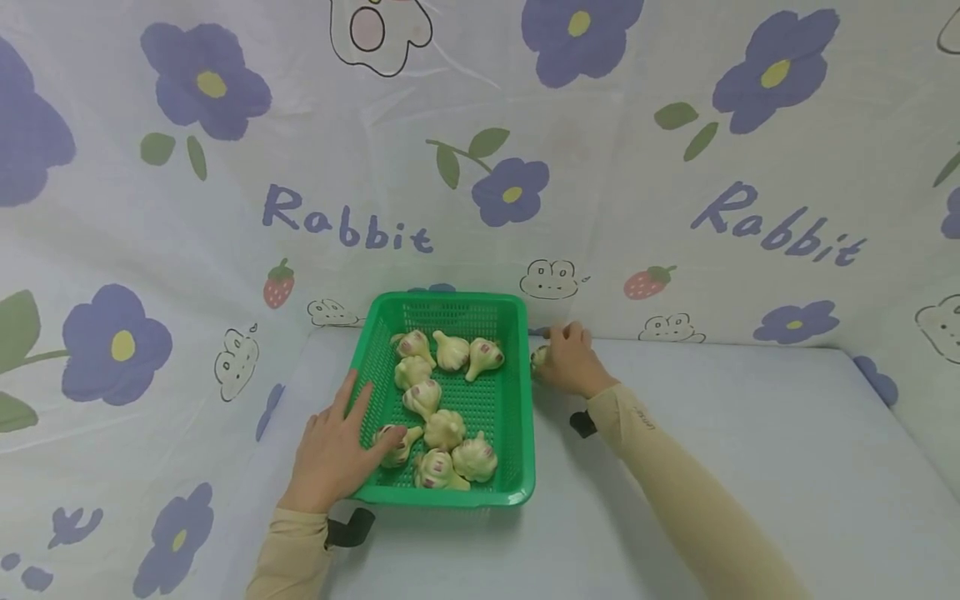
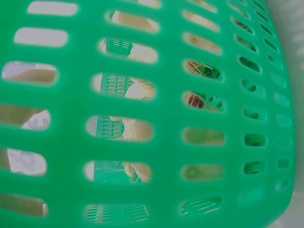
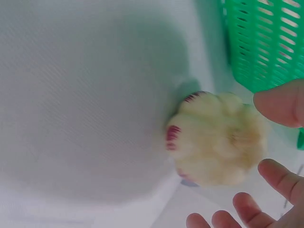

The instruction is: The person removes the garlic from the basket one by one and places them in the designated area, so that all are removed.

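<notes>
A green plastic basket (image 1: 531,417) with slotted walls holds several garlic bulbs (image 1: 452,352). My left hand (image 1: 333,454) rests on its left rim near the front, fingers spread and the thumb reaching over the inside, by a bulb. Only the slotted wall (image 2: 164,109) fills the left wrist view, with parts of bulbs showing through the slots. Just right of the basket, my right hand (image 1: 576,362) is at a single garlic bulb (image 3: 218,137) with purple streaks. In the right wrist view its thumb and fingers are spread around the bulb; whether they touch it I cannot tell.
A white table (image 1: 712,433) carries the basket. Behind and to the sides hangs a white cloth (image 1: 450,108) printed with purple flowers, strawberries and the word Rabbit. A dark strap piece (image 1: 351,528) shows beneath the left wrist, another (image 1: 582,423) beneath the right.
</notes>
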The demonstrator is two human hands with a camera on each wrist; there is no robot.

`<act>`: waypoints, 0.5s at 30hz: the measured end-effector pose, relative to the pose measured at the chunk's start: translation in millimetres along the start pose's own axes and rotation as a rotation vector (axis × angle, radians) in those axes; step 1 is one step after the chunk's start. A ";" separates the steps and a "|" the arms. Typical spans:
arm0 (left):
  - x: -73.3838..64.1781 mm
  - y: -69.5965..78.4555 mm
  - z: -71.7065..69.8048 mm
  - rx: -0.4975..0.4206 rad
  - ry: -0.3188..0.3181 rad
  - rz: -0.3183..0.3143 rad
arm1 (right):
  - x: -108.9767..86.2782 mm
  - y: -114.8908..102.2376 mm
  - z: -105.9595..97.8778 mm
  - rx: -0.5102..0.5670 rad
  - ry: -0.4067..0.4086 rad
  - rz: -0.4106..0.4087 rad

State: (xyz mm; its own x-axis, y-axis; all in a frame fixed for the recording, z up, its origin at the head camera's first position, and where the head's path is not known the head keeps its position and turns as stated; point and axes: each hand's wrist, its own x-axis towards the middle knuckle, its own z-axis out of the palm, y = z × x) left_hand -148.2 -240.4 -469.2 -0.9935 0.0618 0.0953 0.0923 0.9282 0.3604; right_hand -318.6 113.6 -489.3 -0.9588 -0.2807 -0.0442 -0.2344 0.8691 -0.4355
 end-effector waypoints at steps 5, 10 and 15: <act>-0.2 0.2 -0.4 0.002 0.007 0.003 | -8.5 -4.6 -10.5 0.019 0.036 -0.039; -0.1 0.2 -0.7 0.005 0.014 0.007 | -17.0 -9.5 -19.8 0.028 0.067 -0.096; -0.2 0.7 -0.6 -0.002 0.019 0.013 | -24.0 -16.0 -30.6 0.034 0.092 -0.147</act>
State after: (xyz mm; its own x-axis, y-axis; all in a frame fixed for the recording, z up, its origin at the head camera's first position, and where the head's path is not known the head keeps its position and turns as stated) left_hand -148.0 -239.9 -468.4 -0.9908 0.0664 0.1175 0.1048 0.9268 0.3606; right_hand -296.7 118.9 -453.8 -0.9256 -0.3639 0.1038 -0.3690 0.8070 -0.4611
